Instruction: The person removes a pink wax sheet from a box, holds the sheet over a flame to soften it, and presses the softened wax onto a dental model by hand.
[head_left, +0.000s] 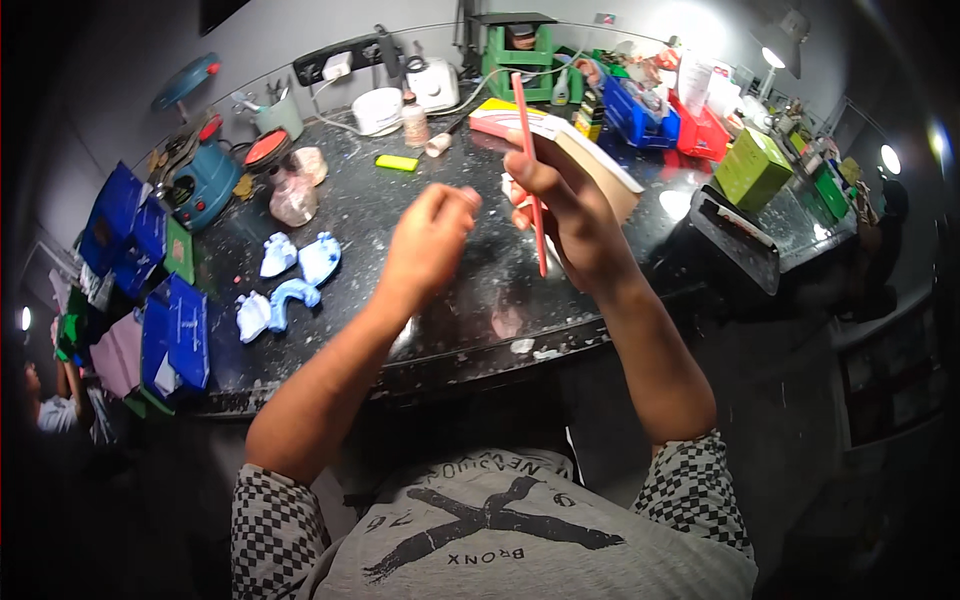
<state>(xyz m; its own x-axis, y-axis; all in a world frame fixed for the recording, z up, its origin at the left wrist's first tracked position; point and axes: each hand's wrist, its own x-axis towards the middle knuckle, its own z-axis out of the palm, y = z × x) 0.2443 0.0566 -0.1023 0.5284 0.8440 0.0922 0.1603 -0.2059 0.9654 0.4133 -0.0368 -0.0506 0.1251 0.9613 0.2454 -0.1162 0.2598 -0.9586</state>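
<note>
My right hand (565, 220) grips a thin, flat pink strip (540, 245), held upright with its top above my fingers. An open cardboard box (618, 188) with a yellow and red edge lies just behind that hand. My left hand (428, 240) is raised over the dark worktop (420, 330), fingers curled, slightly blurred; what is in it, if anything, I cannot make out. Left of it lie pale blue dental casts or impressions (320, 258). A small bright yellow block (397, 162) sits beyond my left hand.
Blue trays (175, 330) and a teal machine (200, 180) line the left. Green drawers (515, 75), red bin (700, 135), lime box (745, 170) and dark tray (735, 240) occupy the back and right. Another person (55, 405) is at the far left.
</note>
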